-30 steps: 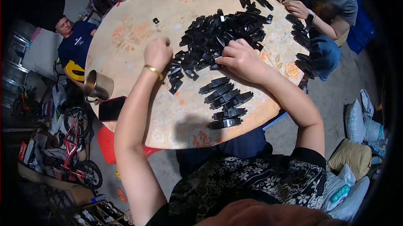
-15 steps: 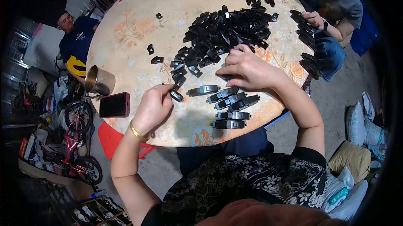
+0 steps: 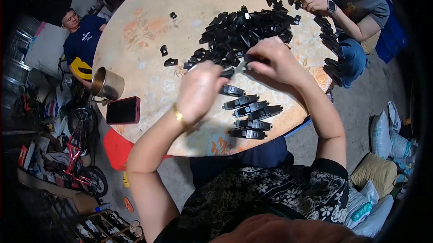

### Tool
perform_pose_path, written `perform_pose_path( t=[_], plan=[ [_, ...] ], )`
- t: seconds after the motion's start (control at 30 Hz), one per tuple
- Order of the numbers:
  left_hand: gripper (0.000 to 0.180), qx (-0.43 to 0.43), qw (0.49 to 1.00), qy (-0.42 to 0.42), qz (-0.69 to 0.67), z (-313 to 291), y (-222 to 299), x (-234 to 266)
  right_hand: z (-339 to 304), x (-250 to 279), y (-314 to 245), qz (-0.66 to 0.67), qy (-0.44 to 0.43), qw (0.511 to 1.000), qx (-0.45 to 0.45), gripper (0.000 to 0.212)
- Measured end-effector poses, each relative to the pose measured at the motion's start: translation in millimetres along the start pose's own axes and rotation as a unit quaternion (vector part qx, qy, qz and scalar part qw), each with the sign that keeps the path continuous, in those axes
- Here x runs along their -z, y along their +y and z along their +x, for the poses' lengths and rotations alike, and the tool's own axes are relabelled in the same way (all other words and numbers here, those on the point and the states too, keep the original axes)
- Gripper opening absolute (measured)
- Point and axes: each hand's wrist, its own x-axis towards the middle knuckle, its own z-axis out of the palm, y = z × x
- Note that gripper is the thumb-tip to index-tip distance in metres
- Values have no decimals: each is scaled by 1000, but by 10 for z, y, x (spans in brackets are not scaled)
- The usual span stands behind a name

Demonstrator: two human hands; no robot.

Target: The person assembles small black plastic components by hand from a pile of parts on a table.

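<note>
My left hand (image 3: pixel 200 89), blurred by motion, pinches a small black plastic part (image 3: pixel 227 73) between thumb and fingers. Close by on its right, my right hand (image 3: pixel 274 58) has thumb and fingers drawn together on another black piece (image 3: pixel 248 58), mostly hidden by the fingers. Both hands hover at the near edge of a heap of black plastic parts (image 3: pixel 243 29). Below them, several longer black pieces lie in a slanting column, among them a topmost one (image 3: pixel 232 90) and a lowest one (image 3: pixel 247 134).
A round table with a floral cover (image 3: pixel 144 58) holds a metal mug (image 3: pixel 107 84) and a red-cased phone (image 3: pixel 123 110) at left. Across at right, a co-worker's hand (image 3: pixel 314 3) handles black pieces beside a row of them (image 3: pixel 331 40). Another person (image 3: pixel 83 35) sits at far left.
My left hand has moved right and up with a black part, towards my right hand, which has risen slightly. The co-worker's watch-wearing hand has shifted farther away and left.
</note>
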Motion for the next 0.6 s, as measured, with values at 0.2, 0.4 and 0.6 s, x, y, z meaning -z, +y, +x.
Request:
perform_pose_path(
  t=[0.2, 0.4, 0.6],
  plan=[
    [27, -53, 994, -48, -79, 318, -2, -395, -26, 18, 79, 119, 8, 993, 26, 25],
    [31, 20, 988, -106, -110, 195, -97, -197, -86, 43, -8, 23, -97, 995, -9, 25],
    [21, 16, 989, -65, -134, 157, -105, -233, -63, 40, 17, 6, -48, 999, -6, 25]
  ],
)
